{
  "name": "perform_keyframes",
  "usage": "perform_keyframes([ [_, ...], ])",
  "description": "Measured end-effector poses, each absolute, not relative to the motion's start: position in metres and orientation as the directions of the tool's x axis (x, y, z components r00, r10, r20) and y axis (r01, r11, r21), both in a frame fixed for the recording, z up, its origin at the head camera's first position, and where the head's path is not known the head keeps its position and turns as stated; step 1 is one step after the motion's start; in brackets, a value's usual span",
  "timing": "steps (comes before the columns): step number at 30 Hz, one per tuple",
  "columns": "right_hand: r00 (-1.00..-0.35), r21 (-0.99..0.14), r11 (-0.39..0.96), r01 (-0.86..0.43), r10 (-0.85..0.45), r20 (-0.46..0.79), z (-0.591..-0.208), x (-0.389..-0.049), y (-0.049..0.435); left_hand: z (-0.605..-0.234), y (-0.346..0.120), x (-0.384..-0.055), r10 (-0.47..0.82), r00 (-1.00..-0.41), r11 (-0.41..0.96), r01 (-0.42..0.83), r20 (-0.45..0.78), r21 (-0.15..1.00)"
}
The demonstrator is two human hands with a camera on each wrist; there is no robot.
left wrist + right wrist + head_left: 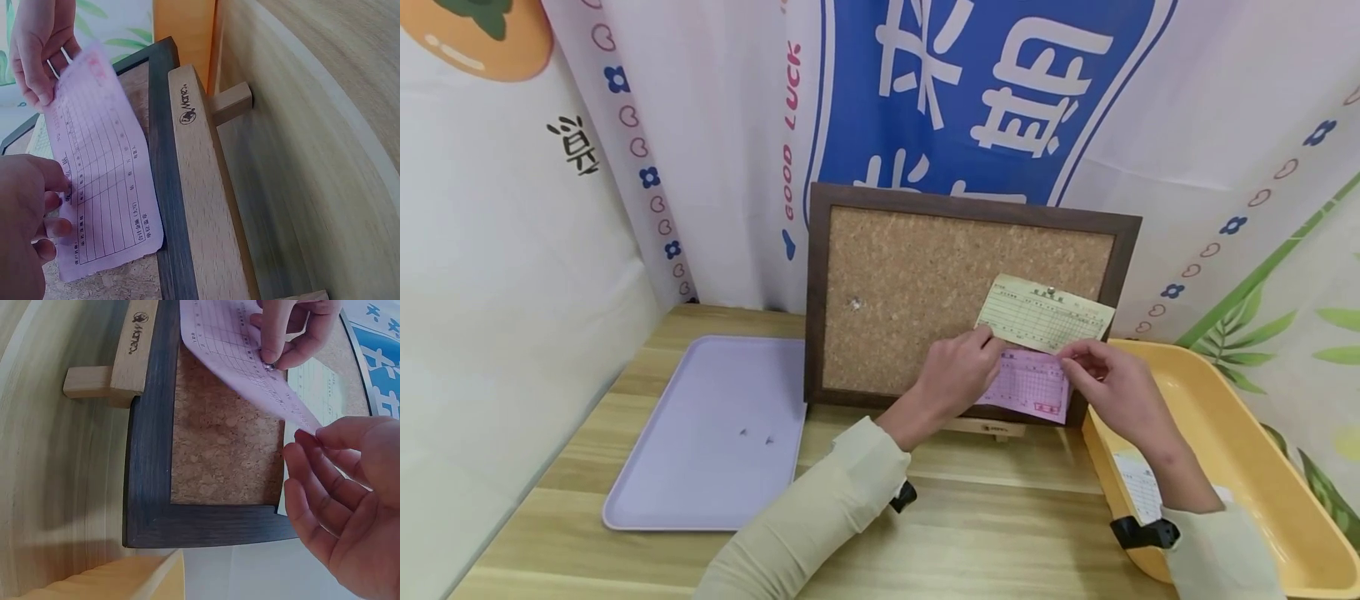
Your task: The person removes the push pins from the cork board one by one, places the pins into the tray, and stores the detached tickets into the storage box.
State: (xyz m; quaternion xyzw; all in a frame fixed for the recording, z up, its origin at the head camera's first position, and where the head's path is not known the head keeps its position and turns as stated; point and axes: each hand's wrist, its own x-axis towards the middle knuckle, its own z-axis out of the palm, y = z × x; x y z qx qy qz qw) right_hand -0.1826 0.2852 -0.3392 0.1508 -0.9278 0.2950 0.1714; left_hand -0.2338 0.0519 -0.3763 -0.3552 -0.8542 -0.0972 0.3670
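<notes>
A pink printed slip [1028,385] lies against the lower right of the framed corkboard [895,283], its corner lifted off the cork. My left hand [957,372] pinches a small shiny push pin [267,366] at the slip's upper edge. With thumb and fingertips, my right hand [1118,395] pinches the slip's upper right corner. Just above, a pale yellow slip [1037,312] hangs on the cork by a pin near its top edge; both hands overlap its lower part in the head view.
Left of the board is a lilac tray [700,450] with two small pins [768,441]. A yellow bin [1262,467] stands at the right, a white printed slip [1138,483] inside. The board leans on a wooden stand [206,187]. Another pin [855,305] sits at the cork's left.
</notes>
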Motion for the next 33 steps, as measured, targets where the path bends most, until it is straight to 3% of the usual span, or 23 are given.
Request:
perform_keyframes([
  [17,-0.899,-0.581,0.698,-0.419,-0.226,0.375,-0.337,-0.174,0.283,-0.374,0.052,-0.232,0.537,-0.501,0.726,0.685,0.679,-0.069],
  [33,-0.882,-0.536,0.723,-0.436,-0.227,0.413,-0.339,-0.163,0.281,-0.378,0.051,-0.235,0.539,-0.454,0.707,0.702,0.71,-0.087],
])
